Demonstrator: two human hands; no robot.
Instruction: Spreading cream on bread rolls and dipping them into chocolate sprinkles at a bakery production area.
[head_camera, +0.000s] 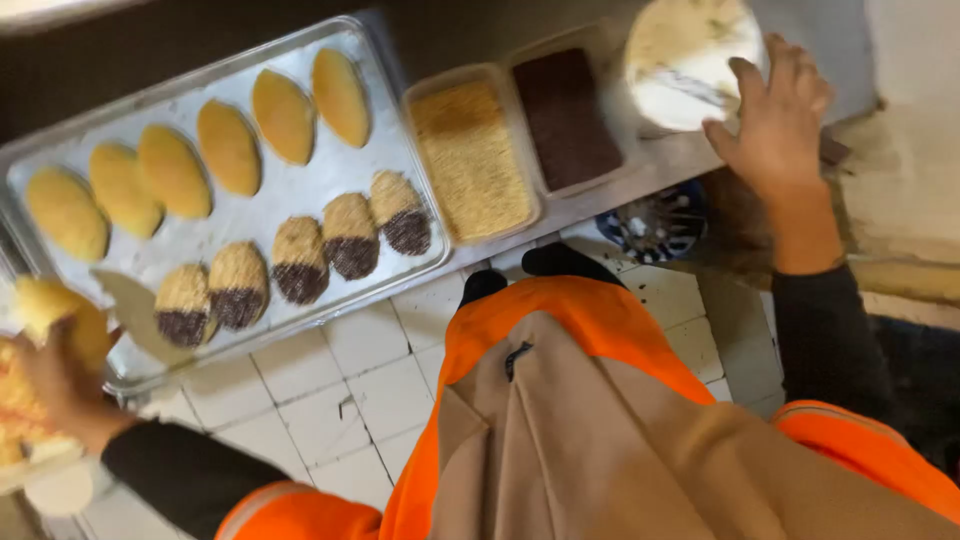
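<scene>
Hands at the pastry desk

Left hand (60, 370) clamped around a plain yellow pastry (45, 305) beside the metal tray (300, 190); right hand (775, 120), fingers spread, rests on the round white bowl (685, 60).

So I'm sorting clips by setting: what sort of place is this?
Probably a bakery or pastry kitchen: a metal tray of oval pastries, tubs of crumb topping and a dark one, tiled floor.

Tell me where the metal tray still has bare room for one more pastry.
On the metal tray, bare patches lie right of the dipped pastries and at the near-left corner by the left hand. The plain pastries fill the far row.
</scene>
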